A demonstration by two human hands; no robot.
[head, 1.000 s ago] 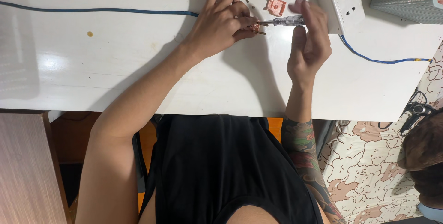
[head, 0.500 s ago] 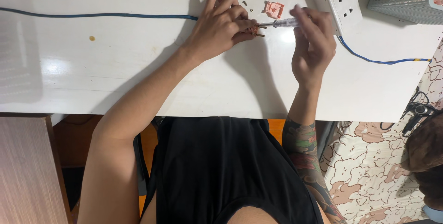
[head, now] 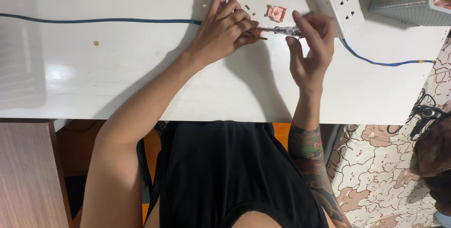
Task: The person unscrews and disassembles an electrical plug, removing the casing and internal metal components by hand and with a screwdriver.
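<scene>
Small orange-pink plastic plug part (head: 254,32) pinned by left hand (head: 224,30) on white tabletop (head: 141,77), 12 o'clock. Clear-handled screwdriver (head: 282,30) pinched by right hand (head: 311,45); fingers re-spread vs 1 s ago, regrip mid-turn likely.

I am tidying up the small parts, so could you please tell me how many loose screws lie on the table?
2 visible: one screw and a second screw, both just beyond the left hand, beside the pink plug cover. Others may be hidden under the hand.

Socket box (head: 342,3) right of screwdriver (head: 282,31)
</scene>
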